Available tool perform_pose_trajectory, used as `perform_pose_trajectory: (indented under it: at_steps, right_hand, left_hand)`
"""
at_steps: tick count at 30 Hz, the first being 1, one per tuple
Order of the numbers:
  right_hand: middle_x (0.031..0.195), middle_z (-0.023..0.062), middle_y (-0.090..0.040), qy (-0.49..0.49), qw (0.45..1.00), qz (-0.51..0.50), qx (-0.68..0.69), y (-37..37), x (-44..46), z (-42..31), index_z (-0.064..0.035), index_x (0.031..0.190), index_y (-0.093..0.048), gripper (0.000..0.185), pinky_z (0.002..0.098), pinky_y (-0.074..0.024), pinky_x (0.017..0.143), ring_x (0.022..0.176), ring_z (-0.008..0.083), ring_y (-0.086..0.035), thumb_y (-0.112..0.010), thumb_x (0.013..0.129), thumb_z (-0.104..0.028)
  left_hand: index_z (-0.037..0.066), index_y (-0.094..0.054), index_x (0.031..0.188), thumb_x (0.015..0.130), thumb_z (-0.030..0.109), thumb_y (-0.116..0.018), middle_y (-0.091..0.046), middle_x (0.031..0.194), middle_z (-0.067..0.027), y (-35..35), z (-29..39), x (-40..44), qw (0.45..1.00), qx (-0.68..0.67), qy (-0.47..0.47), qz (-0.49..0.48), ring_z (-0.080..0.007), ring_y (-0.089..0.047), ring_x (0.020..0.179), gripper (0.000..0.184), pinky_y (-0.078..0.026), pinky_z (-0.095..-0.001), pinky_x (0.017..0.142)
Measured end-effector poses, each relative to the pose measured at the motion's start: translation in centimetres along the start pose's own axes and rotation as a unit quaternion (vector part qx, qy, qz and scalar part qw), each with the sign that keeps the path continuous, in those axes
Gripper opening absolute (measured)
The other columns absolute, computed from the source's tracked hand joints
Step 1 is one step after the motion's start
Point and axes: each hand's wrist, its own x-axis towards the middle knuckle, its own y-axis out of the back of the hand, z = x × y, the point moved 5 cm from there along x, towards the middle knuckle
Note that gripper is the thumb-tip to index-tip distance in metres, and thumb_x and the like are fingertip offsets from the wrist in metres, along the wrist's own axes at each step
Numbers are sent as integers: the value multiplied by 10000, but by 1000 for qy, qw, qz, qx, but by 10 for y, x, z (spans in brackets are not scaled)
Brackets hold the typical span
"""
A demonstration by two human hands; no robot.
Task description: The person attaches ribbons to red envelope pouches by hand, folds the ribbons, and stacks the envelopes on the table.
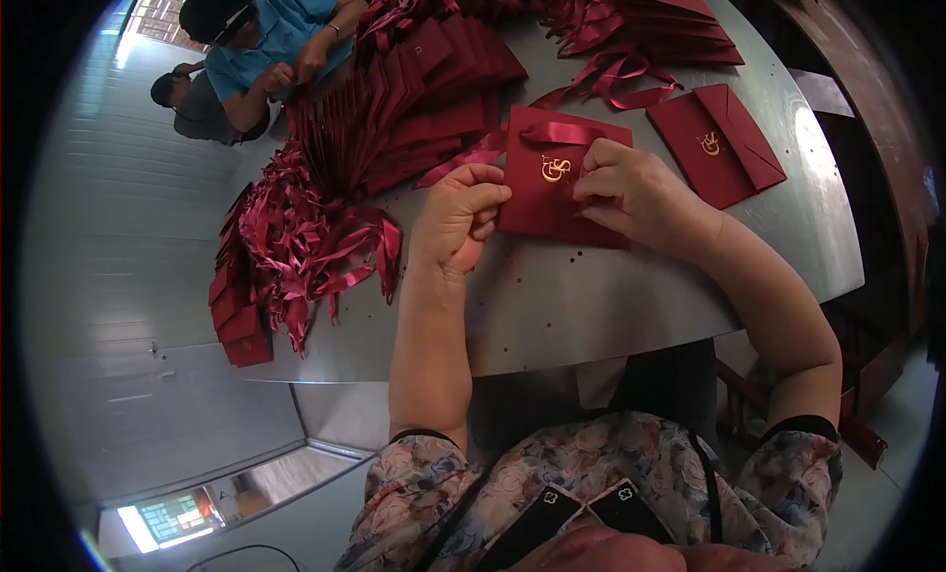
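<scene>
A dark red paper gift bag (pixel 539 200) with a gold logo lies in front of me on the metal table. A red satin ribbon (pixel 557 134) crosses its upper part. My left hand (pixel 458 217) is closed, thumb and forefinger pinched at the bag's left edge. My right hand (pixel 636 193) is over the bag's right side, fingers bent together against its front beside the logo. Whether those fingers also hold something small is hidden. To the right of my right hand lies a second red bag (pixel 711 138), flat, with a gold logo and a folded flap.
Rows of red bags (pixel 384 109) with a heap of ribbons (pixel 305 232) fill the table's left side. Another bag stack (pixel 680 25) lies at the back right. Tiny dark red dots dot the metal table (pixel 611 316). A co-worker in a blue shirt (pixel 291 25) works across the table.
</scene>
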Motion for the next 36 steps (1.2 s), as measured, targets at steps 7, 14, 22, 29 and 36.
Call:
perform_pose_trajectory:
  at_steps: [7, 14, 22, 29, 36]
  right_hand:
    - [959, 131, -598, -5, 998, -29, -63, -8, -1, -1, -11, 914, -690, 131, 407, -527, 764, 855, 321, -638, -703, 783, -12]
    - [928, 121, -618, -74, 997, -11, 21, -5, 0, -1, 9, 924, -695, 171, 345, -528, 713, 810, 268, -644, -682, 760, 56]
    - [881, 91, -615, -53, 997, -9, 51, -11, 1, 6, 5, 898, -688, 129, 291, -519, 663, 759, 196, -649, -723, 776, 22]
    - [829, 93, -653, -138, 978, -18, 158, -26, -1, 24, 18, 884, -682, 96, 311, -519, 666, 736, 189, -653, -714, 801, -19]
    - [870, 56, -665, -236, 950, -45, 198, -25, 1, 31, 24, 939, -674, 81, 248, -526, 672, 733, 98, -640, -694, 870, -14]
  left_hand:
    - [72, -629, 989, 859, -17, -673, -576, 718, 39, -5, 5, -8, 997, 75, -22, -13, -18, -424, 474, 163, -313, -169, 413]
    - [61, -621, 1033, 860, -15, -678, -579, 733, 37, -5, 11, -10, 997, 61, -34, -15, -9, -440, 479, 197, -311, -156, 417]
    - [-17, -582, 1202, 734, -110, -678, -668, 1071, -66, -11, 10, -9, 992, 29, -25, -121, -119, -642, 893, 487, -513, -211, 789]
    - [-23, -509, 1264, 731, -84, -657, -651, 1138, -107, -19, 7, -11, 990, 59, -19, -126, -156, -651, 965, 556, -522, -255, 872]
    - [-23, -459, 1251, 760, -91, -606, -642, 1093, -125, -29, 6, -17, 988, 68, -52, -130, -159, -650, 939, 517, -517, -250, 792]
